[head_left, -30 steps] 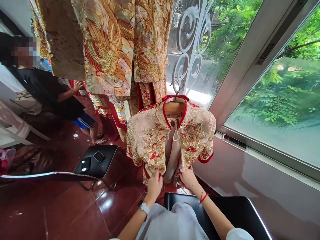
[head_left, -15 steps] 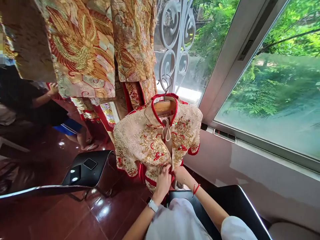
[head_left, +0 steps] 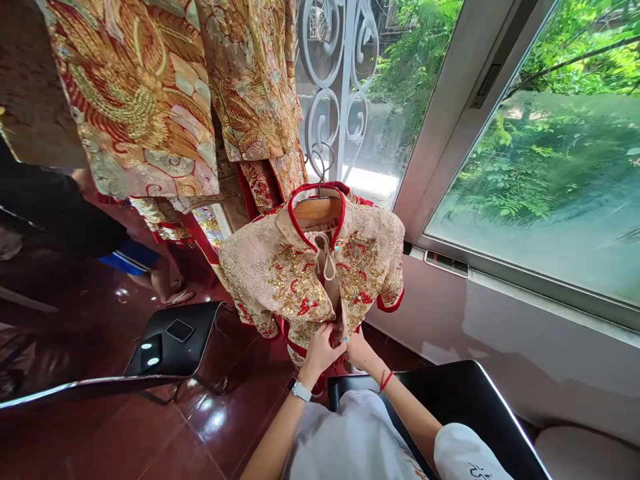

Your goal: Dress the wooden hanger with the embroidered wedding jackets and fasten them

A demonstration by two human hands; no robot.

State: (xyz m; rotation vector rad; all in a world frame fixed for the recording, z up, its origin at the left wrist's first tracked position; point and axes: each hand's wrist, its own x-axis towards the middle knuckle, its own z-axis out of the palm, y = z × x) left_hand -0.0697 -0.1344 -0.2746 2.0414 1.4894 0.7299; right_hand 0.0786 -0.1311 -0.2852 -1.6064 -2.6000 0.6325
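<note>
An embroidered gold-beige jacket (head_left: 273, 267) with red trim hangs in front of me on a wooden hanger (head_left: 316, 209). Its front is parted below the neck tie (head_left: 329, 263), with a narrow gap between the two edges. At the lower hem, my left hand (head_left: 320, 349) pinches the left front edge, its thumb reaching toward the other hand. My right hand (head_left: 358, 349) is closed on the bottom of the right front edge. A tiny turquoise fastening (head_left: 347, 340) shows between the hands. The fingertips of the right hand are partly hidden.
Larger embroidered garments (head_left: 145, 100) hang at the upper left. Beside them are a white scrolled grille (head_left: 345, 87) and a sliding window (head_left: 545, 153). A phone (head_left: 447, 263) lies on the sill. Black chairs (head_left: 200, 327) stand left and right (head_left: 450, 387). Another person (head_left: 65, 207) is at far left.
The jacket's lower front edges have parted more. My left hand has opened its grip slightly, its thumb now stretched toward my right hand. The view has shifted a little to the right.
</note>
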